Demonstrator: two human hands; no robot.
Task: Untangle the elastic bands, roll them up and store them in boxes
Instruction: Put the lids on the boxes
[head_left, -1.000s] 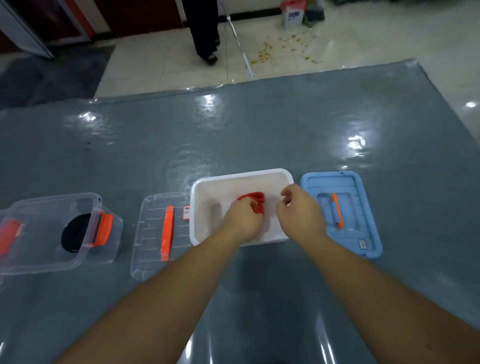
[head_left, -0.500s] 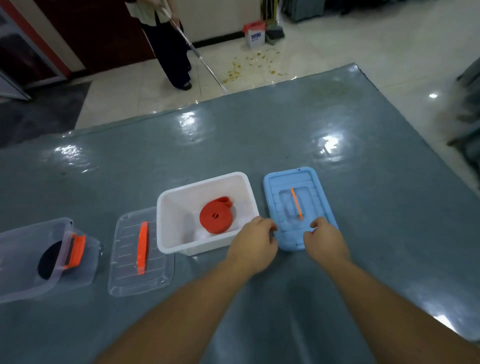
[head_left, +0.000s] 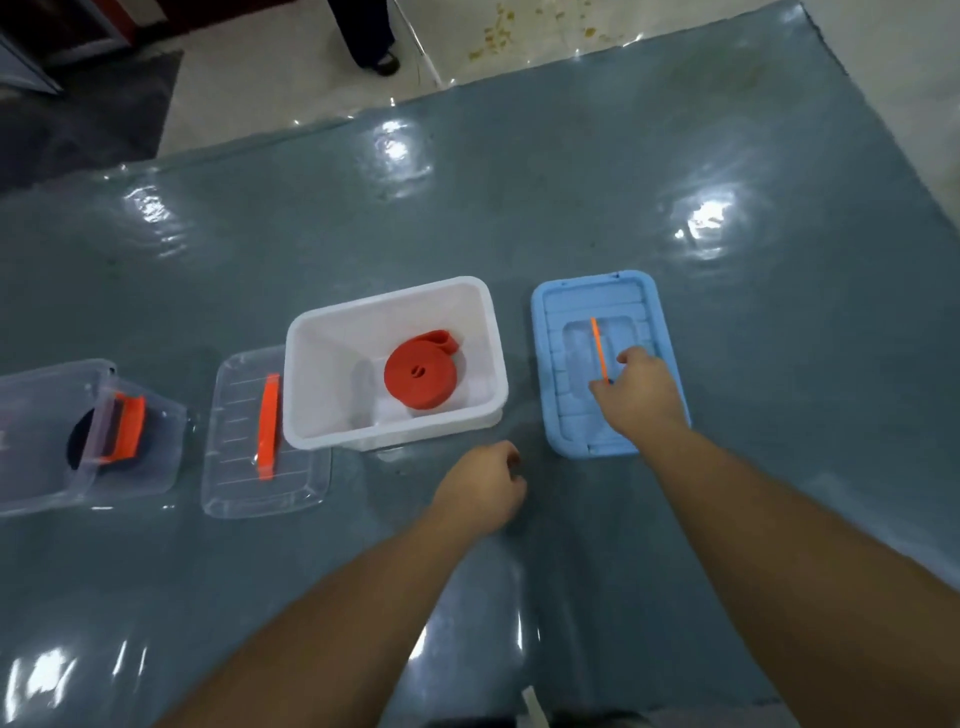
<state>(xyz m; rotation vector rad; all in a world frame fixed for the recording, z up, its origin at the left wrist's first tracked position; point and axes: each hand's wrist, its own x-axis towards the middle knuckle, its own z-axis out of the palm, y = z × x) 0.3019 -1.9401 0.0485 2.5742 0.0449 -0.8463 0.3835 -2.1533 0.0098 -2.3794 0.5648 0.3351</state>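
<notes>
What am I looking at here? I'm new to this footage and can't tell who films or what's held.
No machine: a person wears a camera on the head, looking down at their own arms. On the grey table an open white box holds a rolled red band. Beside it lies a blue lid; the right hand rests on it at its orange handle. The left hand holds nothing. Further left: a clear lid and a clear box containing a black roll.

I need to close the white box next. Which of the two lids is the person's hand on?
The blue lid, right of the white box; the right hand rests on it by its orange handle. The clear lid, left of the box, lies untouched.
</notes>
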